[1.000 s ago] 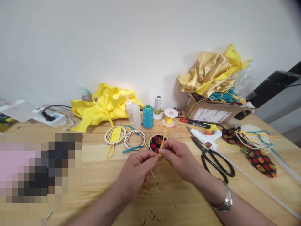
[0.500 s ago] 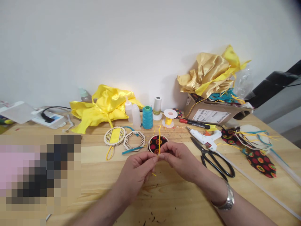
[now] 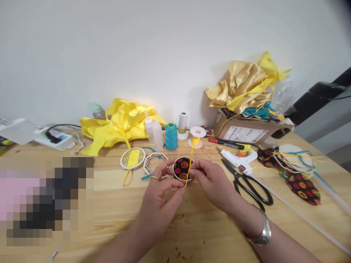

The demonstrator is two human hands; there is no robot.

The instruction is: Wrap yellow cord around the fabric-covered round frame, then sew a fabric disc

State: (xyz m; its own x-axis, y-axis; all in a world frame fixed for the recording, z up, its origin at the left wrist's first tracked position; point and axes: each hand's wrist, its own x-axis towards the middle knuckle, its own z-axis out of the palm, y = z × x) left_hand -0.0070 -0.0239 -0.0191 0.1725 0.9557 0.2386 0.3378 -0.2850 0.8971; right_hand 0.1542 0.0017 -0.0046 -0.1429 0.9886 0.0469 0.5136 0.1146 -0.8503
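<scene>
Head view: both hands meet mid-table over a small fabric disc (image 3: 181,168), black with red and yellow dots, in a pale wooden rim. It sits between the hands just above the table (image 3: 192,226), and whether it rests on the wood or is lifted I cannot tell.

The left hand (image 3: 161,193) has its forefinger along the disc's left rim and its thumb under the lower edge, so the fingers are closed on the rim; a short bit of yellow lies across one knuckle. The right hand (image 3: 216,182) has thumb and forefinger pressed together on the yellow cord (image 3: 189,164), which crosses the disc's face top to bottom. Its upper end runs back toward the white spool (image 3: 197,135) and its lower end hangs just past the rim.

Judgement on doing this well:
- hold the cord taut and centred on the face;
- pinch close to the rim so it cannot slide sideways;
- steady the disc with the left thumb and turn the disc rather than the cord;
- leave slack from the spool so nothing tugs.

Nearby:
- a wooden octagon frame (image 3: 154,160) and a round frame with yellow insert (image 3: 133,157), just left of the disc;
- a teal thread cone (image 3: 171,136) behind;
- a glue gun (image 3: 238,159) and scissors (image 3: 252,186) to the right, apart from the hands;
- yellow satin (image 3: 120,122) by the wall;
- a cardboard box (image 3: 246,132) at back right.
</scene>
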